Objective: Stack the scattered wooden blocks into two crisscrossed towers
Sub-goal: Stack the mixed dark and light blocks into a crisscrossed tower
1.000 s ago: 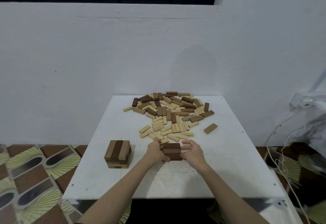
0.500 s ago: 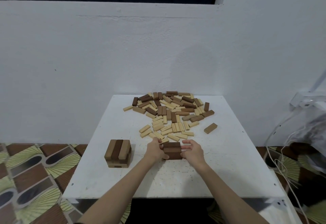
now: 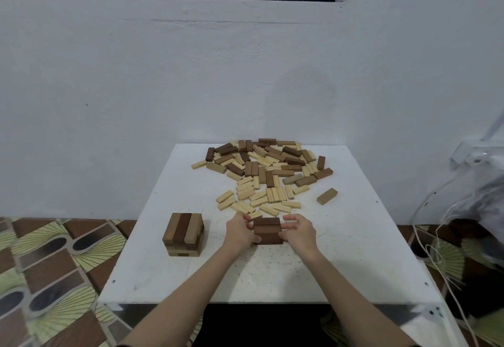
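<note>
Left of centre on the white table (image 3: 341,264) stands a finished short tower (image 3: 183,234) of crossed layers, untouched. Just right of it, the left hand (image 3: 238,230) and right hand (image 3: 297,230) press in on opposite sides of a low stack of dark blocks (image 3: 267,230), fingers curled against its ends, each grip closed on the stack. This appears to be the start of the second tower, being squared up. Beyond the hands lies the loose pile (image 3: 268,172) of pale and dark blocks; one stray block (image 3: 327,196) sits apart at the right. The blocks look light, rigid and smooth-faced, so likely to slide; they are best taken by the long sides. The table is speckled and backs onto a plain white wall (image 3: 163,87). Patterned floor tiles (image 3: 54,264) show on the left, loose cables (image 3: 436,237) on the right.
</note>
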